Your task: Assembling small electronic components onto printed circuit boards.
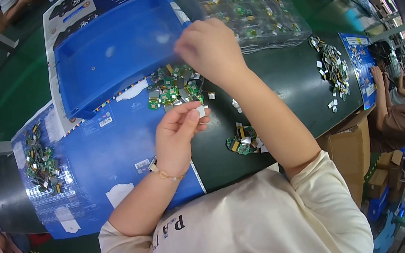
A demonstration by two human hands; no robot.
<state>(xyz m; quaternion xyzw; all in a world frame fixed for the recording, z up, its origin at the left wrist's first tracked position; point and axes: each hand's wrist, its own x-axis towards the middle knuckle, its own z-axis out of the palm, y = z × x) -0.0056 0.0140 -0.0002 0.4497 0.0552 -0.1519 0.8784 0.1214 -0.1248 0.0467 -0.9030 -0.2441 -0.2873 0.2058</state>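
Note:
My left hand (181, 124) is closed in a pinch on a small white square piece (201, 111), just in front of a heap of small green circuit boards (175, 89). Motion blurs my right hand (211, 50); its fingers look curled at the right end of a blue plastic tray (125, 94), and I cannot make out anything in them. Inside the tray lies a tiny round piece (93, 68). One loose small part (211, 95) rests beside the heap, and a smaller pile of boards (243, 141) sits nearer me, left of my right forearm.
Clear plastic trays of boards (247, 6) are stacked at the back right. More parts are piled at the right (333, 67) and on bubble wrap (42, 161) at the left. Blue printed sheets (112, 163) cover the table's left part. A cardboard box (351, 150) stands near right; co-workers sit around.

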